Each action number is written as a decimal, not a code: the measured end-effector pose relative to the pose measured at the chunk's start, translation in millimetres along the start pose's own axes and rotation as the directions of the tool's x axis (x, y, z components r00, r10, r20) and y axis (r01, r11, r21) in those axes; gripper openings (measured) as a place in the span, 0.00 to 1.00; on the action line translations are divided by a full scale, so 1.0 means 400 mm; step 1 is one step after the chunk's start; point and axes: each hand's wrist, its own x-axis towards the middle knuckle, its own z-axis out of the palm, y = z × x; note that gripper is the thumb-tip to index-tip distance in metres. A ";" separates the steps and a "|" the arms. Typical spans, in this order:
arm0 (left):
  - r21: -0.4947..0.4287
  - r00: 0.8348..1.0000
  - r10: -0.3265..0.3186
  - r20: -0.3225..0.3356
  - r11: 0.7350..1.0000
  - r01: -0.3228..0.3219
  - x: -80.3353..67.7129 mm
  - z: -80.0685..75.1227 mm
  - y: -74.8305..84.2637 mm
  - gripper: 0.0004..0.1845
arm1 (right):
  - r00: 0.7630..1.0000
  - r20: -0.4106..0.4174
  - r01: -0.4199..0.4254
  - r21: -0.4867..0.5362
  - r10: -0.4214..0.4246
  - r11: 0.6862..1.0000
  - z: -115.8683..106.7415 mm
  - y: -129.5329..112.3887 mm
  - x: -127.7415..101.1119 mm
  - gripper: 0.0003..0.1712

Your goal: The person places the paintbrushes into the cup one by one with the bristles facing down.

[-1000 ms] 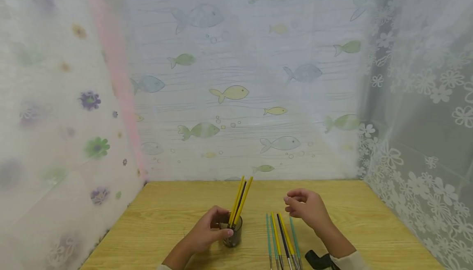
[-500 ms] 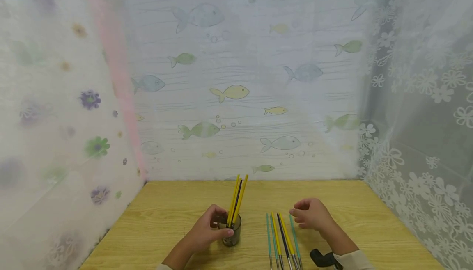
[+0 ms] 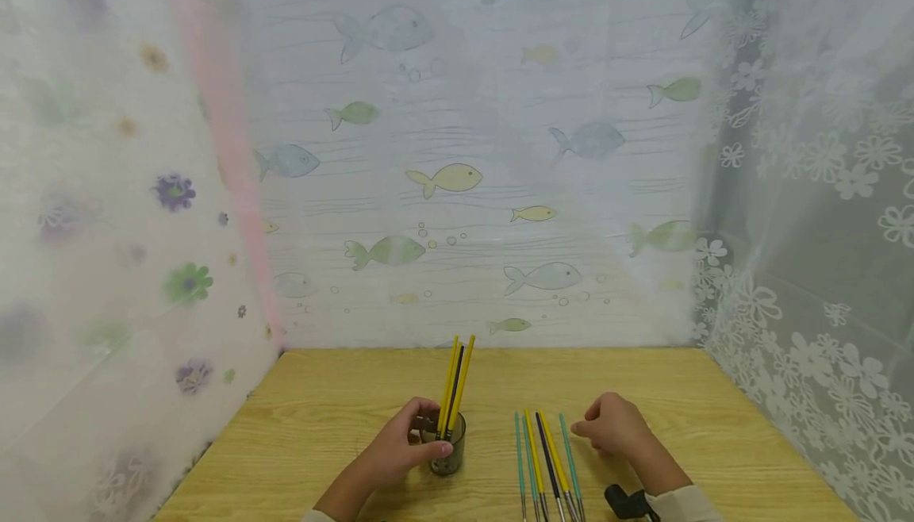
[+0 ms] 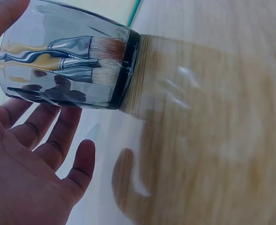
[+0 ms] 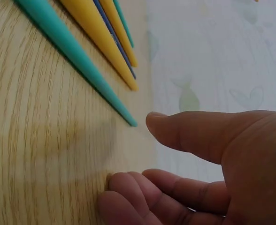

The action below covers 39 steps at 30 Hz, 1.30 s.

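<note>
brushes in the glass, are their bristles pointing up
No, the bristles sit down near the base of the glass, while the handles stick out of its top.

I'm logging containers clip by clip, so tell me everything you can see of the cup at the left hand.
The cup is see-through and smoky grey, apparently glass, with a darker band at its base. It stands upright on the wood-grain table. The left hand grips it, thumb and fingers on opposite sides, partly hiding its wall. Inside, brushes with yellow and dark handles stand bristles down, their handles rising well above the rim.
</note>
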 end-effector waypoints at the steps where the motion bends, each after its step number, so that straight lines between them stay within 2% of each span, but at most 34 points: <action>1: 0.002 1.000 0.001 0.000 1.000 -0.001 0.000 0.000 0.000 0.27 | 1.000 -0.004 0.002 -0.011 -0.003 1.000 0.001 0.002 0.000 0.22; 4: 0.003 1.000 0.001 0.000 1.000 -0.001 -0.001 -0.001 0.000 0.27 | 1.000 -0.018 0.000 -0.028 -0.001 1.000 0.004 0.007 0.001 0.19; 10: -0.001 1.000 -0.008 0.002 1.000 0.008 -0.002 -0.005 0.004 0.27 | 1.000 -0.019 -0.006 0.002 0.006 1.000 0.016 0.008 0.000 0.13; 13: -0.007 1.000 -0.015 0.006 1.000 0.015 -0.003 -0.004 0.005 0.28 | 1.000 -0.019 0.015 0.001 -0.015 1.000 0.022 0.008 -0.003 0.10; 21: -0.004 1.000 -0.001 0.007 1.000 0.001 -0.004 -0.004 0.000 0.26 | 0.995 0.017 0.102 0.008 -0.102 0.995 0.033 0.008 -0.005 0.18; 27: -0.004 1.000 -0.007 0.013 1.000 0.007 -0.003 -0.004 -0.001 0.26 | 0.993 0.010 0.118 -0.012 -0.117 0.993 0.042 0.005 -0.007 0.13; 33: -0.024 1.000 -0.016 0.020 1.000 0.016 -0.007 -0.005 0.007 0.27 | 0.992 -0.001 0.127 0.010 -0.127 0.992 0.053 0.000 -0.010 0.10; 39: -0.042 0.999 -0.020 0.026 0.999 0.021 -0.007 -0.006 0.008 0.28 | 0.994 0.002 0.108 0.023 -0.108 0.994 0.059 -0.004 -0.009 0.07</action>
